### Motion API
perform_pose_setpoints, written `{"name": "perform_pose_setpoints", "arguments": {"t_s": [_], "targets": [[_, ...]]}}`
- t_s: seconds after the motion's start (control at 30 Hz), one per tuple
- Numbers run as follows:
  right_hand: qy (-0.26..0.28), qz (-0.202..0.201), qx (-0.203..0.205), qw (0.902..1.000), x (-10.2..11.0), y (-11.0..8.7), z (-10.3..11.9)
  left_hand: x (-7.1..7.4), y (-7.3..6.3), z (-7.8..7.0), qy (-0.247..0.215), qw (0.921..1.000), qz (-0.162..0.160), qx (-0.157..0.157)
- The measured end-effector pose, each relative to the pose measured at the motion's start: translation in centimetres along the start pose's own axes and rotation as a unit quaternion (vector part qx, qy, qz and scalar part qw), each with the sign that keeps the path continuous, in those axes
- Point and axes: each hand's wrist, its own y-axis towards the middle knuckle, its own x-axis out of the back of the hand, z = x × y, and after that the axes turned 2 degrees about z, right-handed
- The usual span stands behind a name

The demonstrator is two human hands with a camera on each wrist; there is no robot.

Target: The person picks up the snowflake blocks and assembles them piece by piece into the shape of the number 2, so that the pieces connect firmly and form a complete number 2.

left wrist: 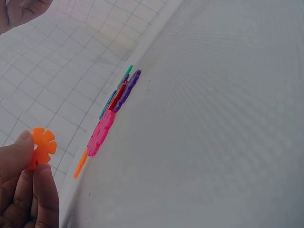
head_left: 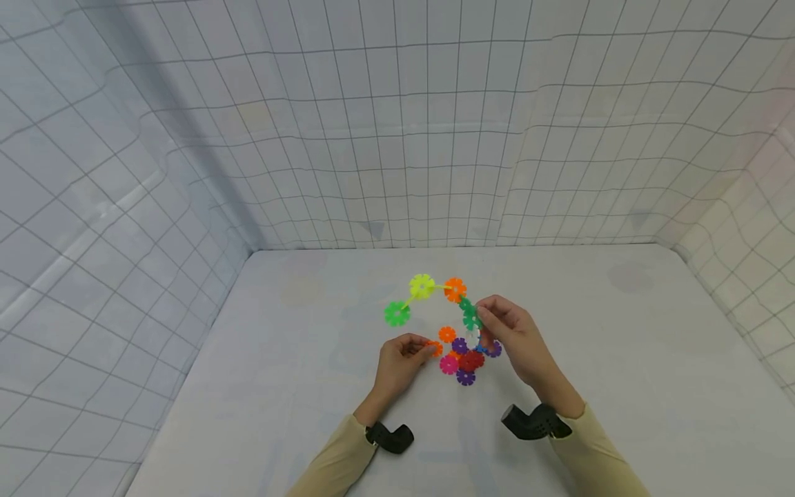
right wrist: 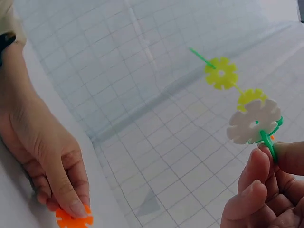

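Note:
My left hand pinches an orange notched plastic disc between thumb and fingers, just left of a small pile of loose discs. My right hand grips a chain of interlocked flower-shaped discs by a green disc. From there the chain arcs up and left through an orange disc, a yellow disc and a light green disc at its far end. A white disc sits at the held end, beside the right fingers. How the innermost pieces join is partly hidden by the fingers.
Below and between the hands lie loose discs on the white table: a pink disc, a red disc, purple discs and orange ones. White grid-patterned sheeting encloses the table's back and sides.

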Motion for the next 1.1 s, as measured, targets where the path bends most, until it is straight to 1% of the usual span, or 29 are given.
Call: {"name": "perform_pose_setpoints", "arguments": {"t_s": [0.07, 0.1, 0.2, 0.27, 0.3, 0.37, 0.43, 0.6, 0.73, 0.87, 0.9, 1.0, 1.1], "targets": [[0.061, 0.008, -0.023, 0.9979, 0.2, 0.0, -0.1, 0.0, 0.0, 0.0, 0.0, 1.0, -0.002, -0.001], [0.098, 0.014, -0.034, 0.9945, 0.3, 0.0, -0.1, 0.0, 0.0, 0.1, -0.002, 1.0, -0.002, -0.001], [0.198, 0.035, -0.065, 0.9774, 0.4, 0.0, 0.0, 0.0, 0.0, 0.0, -0.016, 0.9999, -0.003, 0.004], [0.235, 0.044, -0.081, 0.9676, 0.5, -0.1, 0.1, 0.0, -0.1, 0.0, -0.028, 0.9996, -0.002, 0.006], [0.244, 0.045, -0.087, 0.9649, 0.5, -0.1, 0.1, 0.0, -0.1, 0.0, -0.035, 0.9994, -0.002, 0.008], [0.253, 0.046, -0.095, 0.9617, 0.4, -0.2, 0.3, 0.0, -0.1, 0.0, -0.044, 0.999, -0.003, 0.009], [0.255, 0.045, -0.098, 0.9609, 0.4, -0.2, 0.3, 0.0, -0.1, 0.0, -0.047, 0.9989, -0.006, 0.007], [0.272, 0.053, -0.093, 0.9562, 0.5, -0.2, 0.5, -0.1, -0.1, 0.0, -0.047, 0.9988, -0.011, 0.001], [0.281, 0.063, -0.088, 0.9537, 0.5, -0.2, 0.5, -0.1, -0.1, 0.0, -0.044, 0.9989, -0.013, 0.01], [0.279, 0.063, -0.088, 0.9542, 0.6, -0.2, 0.4, 0.0, -0.1, -0.3, -0.045, 0.9988, -0.01, 0.015], [0.278, 0.062, -0.087, 0.9547, 0.6, -0.2, 0.4, 0.1, -0.2, -0.8, -0.047, 0.9988, -0.009, 0.013], [0.269, 0.057, -0.086, 0.9575, 0.7, -0.1, 0.3, 0.1, -0.7, -2.6, -0.072, 0.9974, 0.0, 0.003], [0.253, 0.058, -0.073, 0.9628, 0.8, 0.1, 0.2, -0.3, -1.4, -4.5, -0.11, 0.9933, 0.022, -0.029]]}}
